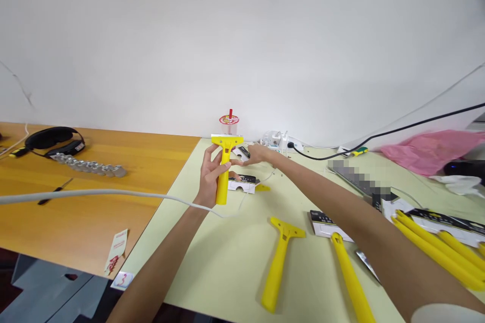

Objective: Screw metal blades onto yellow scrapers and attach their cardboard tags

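Observation:
My left hand (210,175) is closed around the handle of a yellow scraper (223,186), held upright with its silvery blade edge at the top. Just right of the scraper's head, my right hand (257,154) reaches across with its fingers closed on a small black-and-white cardboard sleeve (241,153). Behind and below the hands, another black-and-white sleeve (242,184) lies on the pale table, beside a partly covered yellow piece (262,187). Nearer to me are a second yellow scraper (281,262) and a yellow handle (350,277), partly under my right forearm.
More yellow scrapers (443,252) and printed packaging lie at the right. A keyboard (359,179), pink plastic bag (435,151) and power strip (276,140) stand near the wall. A white cable (113,192) crosses in front. The orange table (151,166) holds a black headset (56,139).

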Motion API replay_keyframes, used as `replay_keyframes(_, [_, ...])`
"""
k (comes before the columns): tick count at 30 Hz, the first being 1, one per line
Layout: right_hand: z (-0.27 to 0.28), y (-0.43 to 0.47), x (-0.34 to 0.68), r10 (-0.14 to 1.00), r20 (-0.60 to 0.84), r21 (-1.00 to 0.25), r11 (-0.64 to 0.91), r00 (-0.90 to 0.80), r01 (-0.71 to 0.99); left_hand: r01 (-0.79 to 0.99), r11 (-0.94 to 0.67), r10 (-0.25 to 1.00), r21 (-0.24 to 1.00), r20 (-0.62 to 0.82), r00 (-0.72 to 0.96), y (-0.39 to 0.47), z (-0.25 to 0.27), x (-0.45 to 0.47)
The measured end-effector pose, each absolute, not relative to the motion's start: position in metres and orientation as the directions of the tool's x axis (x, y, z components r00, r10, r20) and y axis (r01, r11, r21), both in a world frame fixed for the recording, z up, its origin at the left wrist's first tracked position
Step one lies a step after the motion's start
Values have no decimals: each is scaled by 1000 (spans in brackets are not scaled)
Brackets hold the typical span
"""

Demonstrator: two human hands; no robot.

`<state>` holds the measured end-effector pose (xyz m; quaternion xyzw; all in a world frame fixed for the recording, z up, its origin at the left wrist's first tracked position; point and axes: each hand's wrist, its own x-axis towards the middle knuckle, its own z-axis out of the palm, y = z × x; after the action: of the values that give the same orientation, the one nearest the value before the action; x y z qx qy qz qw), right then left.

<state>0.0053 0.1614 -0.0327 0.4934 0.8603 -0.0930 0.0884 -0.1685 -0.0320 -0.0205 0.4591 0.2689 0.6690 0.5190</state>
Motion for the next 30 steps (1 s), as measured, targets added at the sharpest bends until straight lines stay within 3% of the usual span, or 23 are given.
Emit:
replay_keyframes(8, [-35,178,-14,825,-304,-108,468,-477,877,-437,-295,950,849,311,-37,-29,-29,-178])
replay_keyframes(17, [-35,179,-21,808,-357,-46,486,-469,873,-441,-300,949,846,310,-51,-27,-29,-181])
replay_keyframes(25, [3,178,-14,845,-215,20,506,-491,862,-450,-300,949,841,311,-52,-25,-31,-188])
replay_keyframes(30, [34,175,-4,835,-208,6,521,-509,853,-455,-309,950,835,294,-105,-26,-27,-189])
